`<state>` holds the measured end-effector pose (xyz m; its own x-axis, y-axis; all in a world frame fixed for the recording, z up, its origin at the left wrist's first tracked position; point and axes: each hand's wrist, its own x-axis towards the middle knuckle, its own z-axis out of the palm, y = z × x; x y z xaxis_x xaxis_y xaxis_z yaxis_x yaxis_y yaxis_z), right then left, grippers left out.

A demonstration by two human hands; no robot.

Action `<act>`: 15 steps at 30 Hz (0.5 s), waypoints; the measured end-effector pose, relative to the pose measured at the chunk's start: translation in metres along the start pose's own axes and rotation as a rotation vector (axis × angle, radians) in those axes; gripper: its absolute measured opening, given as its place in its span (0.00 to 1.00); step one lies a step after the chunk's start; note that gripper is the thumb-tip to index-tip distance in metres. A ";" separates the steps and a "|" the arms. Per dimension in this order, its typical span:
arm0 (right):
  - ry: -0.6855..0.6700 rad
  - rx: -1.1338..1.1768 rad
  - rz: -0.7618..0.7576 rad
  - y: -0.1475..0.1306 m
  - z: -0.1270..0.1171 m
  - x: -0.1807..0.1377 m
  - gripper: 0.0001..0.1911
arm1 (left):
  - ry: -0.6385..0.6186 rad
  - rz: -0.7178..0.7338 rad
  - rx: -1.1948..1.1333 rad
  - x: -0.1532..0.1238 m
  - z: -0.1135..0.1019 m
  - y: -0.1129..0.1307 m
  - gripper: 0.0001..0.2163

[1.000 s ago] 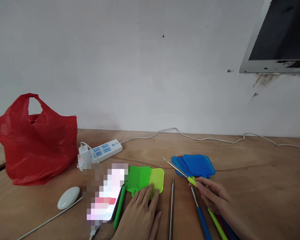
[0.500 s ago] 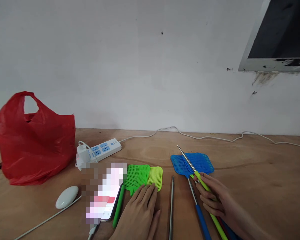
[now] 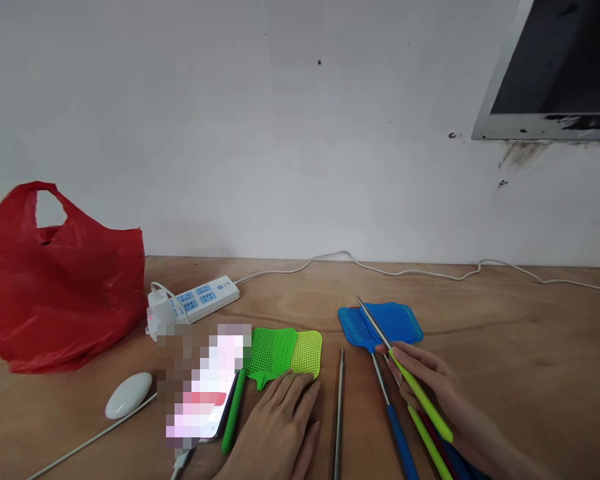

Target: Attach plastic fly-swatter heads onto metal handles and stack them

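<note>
My right hand (image 3: 425,377) grips a fly swatter handle (image 3: 420,393), yellow-green with a bare metal rod pointing up and left. Beneath it lie blue fly swatter heads (image 3: 393,322), overlapping, with a trace of red at the edge. A blue handle (image 3: 401,440) and a second yellow-green handle (image 3: 430,443) run toward the near edge. My left hand (image 3: 277,423) rests flat, fingers stretched, at the lower edge of a green swatter head (image 3: 271,353) and a yellow-green swatter head (image 3: 308,353). Between my hands lies a loose metal rod (image 3: 339,413).
Left of my left hand are a green handle (image 3: 233,413) and a phone (image 3: 215,417), its screen partly pixelated. Farther left are a white oval object (image 3: 129,395), a power strip (image 3: 207,298) and a red plastic bag (image 3: 70,293). A white cable (image 3: 405,272) runs along the wall.
The handle in my right hand has turned slightly, and its lower end now shows apart from the other yellow-green handle. My left hand stays nearly still. The view has shifted a little.
</note>
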<state>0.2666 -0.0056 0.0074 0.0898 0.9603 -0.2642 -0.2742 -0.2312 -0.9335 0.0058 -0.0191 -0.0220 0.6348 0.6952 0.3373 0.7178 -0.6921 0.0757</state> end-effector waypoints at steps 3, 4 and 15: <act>-0.067 0.069 -0.001 0.006 -0.001 0.004 0.21 | -0.018 -0.013 -0.095 0.002 -0.003 0.004 0.19; -0.099 0.080 -0.006 0.007 -0.001 0.005 0.20 | -0.026 -0.021 -0.134 0.003 -0.004 0.005 0.17; -0.021 0.132 -0.114 0.002 -0.002 0.008 0.24 | -0.097 0.108 -0.396 0.006 -0.012 0.009 0.18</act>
<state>0.2688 0.0017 0.0030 0.1084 0.9824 -0.1519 -0.3869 -0.0991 -0.9168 0.0126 -0.0232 -0.0085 0.7379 0.6166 0.2743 0.4926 -0.7699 0.4056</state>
